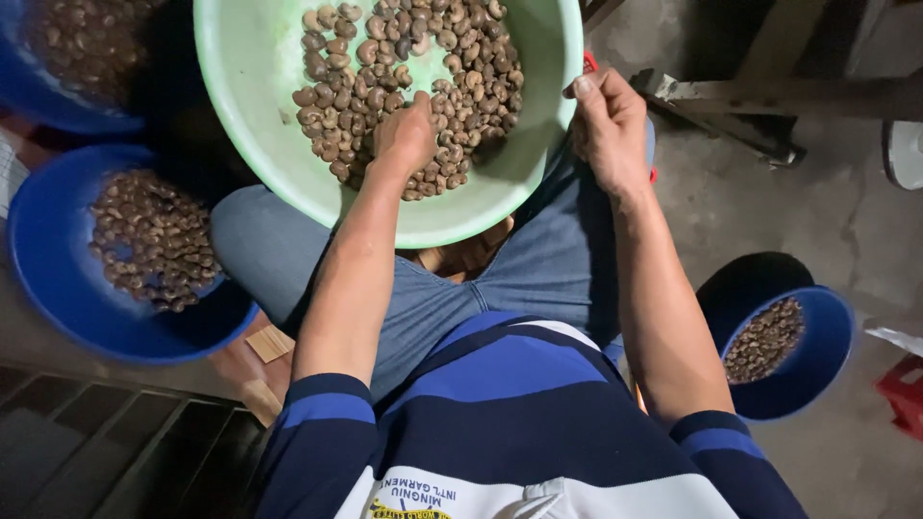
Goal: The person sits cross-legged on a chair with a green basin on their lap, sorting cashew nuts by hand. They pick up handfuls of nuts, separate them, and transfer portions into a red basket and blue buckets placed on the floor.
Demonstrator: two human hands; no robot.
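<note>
Hands at green basin of cashew nuts, upper centre of frame.

Left hand (406,135) lies knuckles-up on the cashew nuts (413,77) in the pale green basin (260,86) on the lap; fingers buried, so its grip cannot be told. Right hand (608,125) closed on the basin's right rim. Blue bowls of nuts: left (48,279), upper left (29,96), lower right (817,356) on the floor.

A single camera, worn on the person's head, is looking steeply down over the striped shirt (500,423) at the green basin (260,106) sitting on the lap. It is sitting close, the basin filling the upper middle and running past the top edge. No second view is sharing the scene.
</note>
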